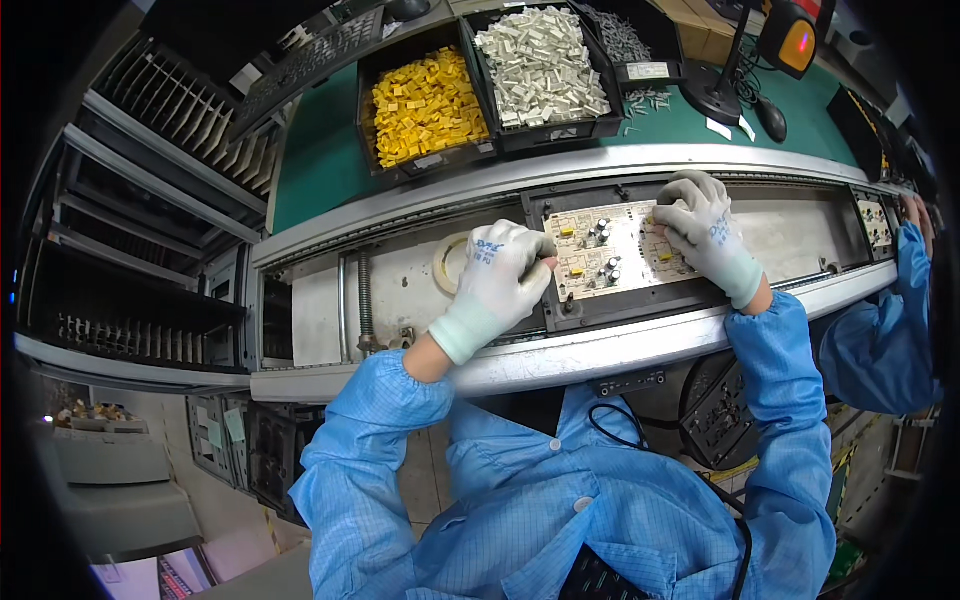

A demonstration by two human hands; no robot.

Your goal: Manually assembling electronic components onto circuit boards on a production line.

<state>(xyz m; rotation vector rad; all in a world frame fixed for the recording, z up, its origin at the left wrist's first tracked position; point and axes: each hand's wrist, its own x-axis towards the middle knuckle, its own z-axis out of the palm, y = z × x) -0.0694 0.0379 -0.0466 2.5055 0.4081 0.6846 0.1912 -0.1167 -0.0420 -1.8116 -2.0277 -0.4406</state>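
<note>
The right hand [706,232] covers the upper right corner of the circuit board [612,252], so whatever sits under its bent fingers [668,218] is hidden, and I cannot tell whether they pinch anything. The left hand [502,268] has its fingers curled narrow against the board's left edge, the tips touching it (a small part may be between them, too small to make out). The board lies in a dark carrier [625,300] at the middle of the frame, between the two hands. A bin of yellow parts [425,105] and a bin of white parts [540,65] stand on the green worktop [320,150] above.
</note>
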